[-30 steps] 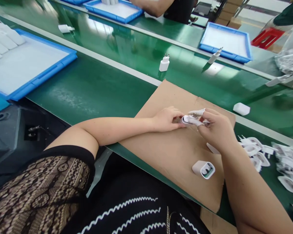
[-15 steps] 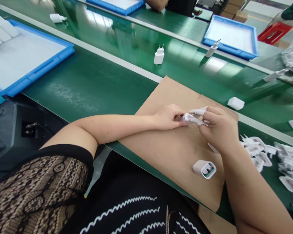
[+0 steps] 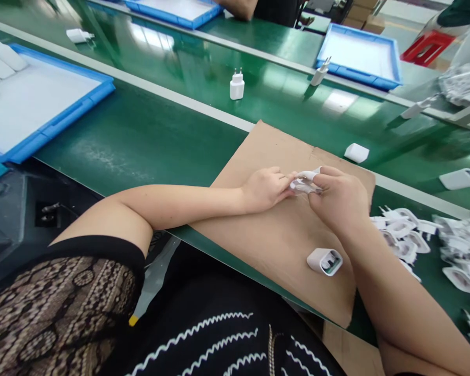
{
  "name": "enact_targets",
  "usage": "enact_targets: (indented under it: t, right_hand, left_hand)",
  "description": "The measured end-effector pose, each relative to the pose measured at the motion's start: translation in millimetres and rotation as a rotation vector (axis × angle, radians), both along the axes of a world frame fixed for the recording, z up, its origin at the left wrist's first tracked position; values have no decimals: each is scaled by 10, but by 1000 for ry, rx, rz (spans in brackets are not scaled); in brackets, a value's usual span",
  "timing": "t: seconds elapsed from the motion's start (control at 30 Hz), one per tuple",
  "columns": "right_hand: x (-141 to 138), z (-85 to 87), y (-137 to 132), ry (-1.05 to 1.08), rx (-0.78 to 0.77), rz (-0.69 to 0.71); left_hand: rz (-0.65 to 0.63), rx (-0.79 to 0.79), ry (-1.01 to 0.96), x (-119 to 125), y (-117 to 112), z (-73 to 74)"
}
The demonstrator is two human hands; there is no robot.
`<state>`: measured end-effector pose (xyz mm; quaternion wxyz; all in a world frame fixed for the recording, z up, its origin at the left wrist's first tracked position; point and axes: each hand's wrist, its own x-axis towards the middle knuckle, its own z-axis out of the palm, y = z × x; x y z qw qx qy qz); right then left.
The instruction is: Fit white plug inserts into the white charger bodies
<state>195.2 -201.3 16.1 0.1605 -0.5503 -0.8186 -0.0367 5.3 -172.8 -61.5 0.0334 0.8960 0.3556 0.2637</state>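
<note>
Both of my hands meet over a brown cardboard sheet (image 3: 266, 240) on the green bench. My left hand (image 3: 265, 189) pinches one end of a small white charger part (image 3: 301, 186). My right hand (image 3: 337, 201), with white finger cots on thumb and forefinger, grips the other end of the same part. An open white charger shell (image 3: 324, 260) lies on the cardboard near my right forearm. A heap of white plug parts (image 3: 426, 243) lies on the bench just right of my right wrist.
A blue tray (image 3: 58, 122) holding white chargers sits at the left. A white charger (image 3: 237, 85) stands upright on the green conveyor, with others (image 3: 356, 152) lying further right. More blue trays (image 3: 360, 55) sit at the far side, where another person's arm (image 3: 237, 8) shows.
My hands stay together on the white part, turning it slightly. The view has shifted a little, and the chargers on the conveyor have moved left.
</note>
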Motion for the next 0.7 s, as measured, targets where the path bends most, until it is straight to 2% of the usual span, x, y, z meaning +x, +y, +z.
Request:
enact_targets:
  t: [0.13,0.27,0.37,0.43,0.5,0.57,0.63,0.7]
  right_hand:
    - [-62,17,-22,29,-92,-95]
    - [-98,-7,-18,138,-134,-112]
    - [-68,-47,-21,311,-192,-85]
    - [4,-58,-37,589,-295,-110]
    - [109,-39,-57,993,-408,-197]
    - [233,5,-55,1364,-459,-274]
    - [361,54,-14,1532,-454,-291]
    - [484,81,55,1604,-444,-296]
  left_hand:
    - [9,79,198,52,-22,76]
    - [33,73,327,79,-78,214]
    - [21,-23,262,57,-68,318]
    - [1,-182,131,25,15,389]
    - [28,-351,-8,-6,196,456]
    - [147,-420,-101,-14,495,514]
    - [267,-383,-104,25,887,567]
    - [377,-375,-82,102,1286,627]
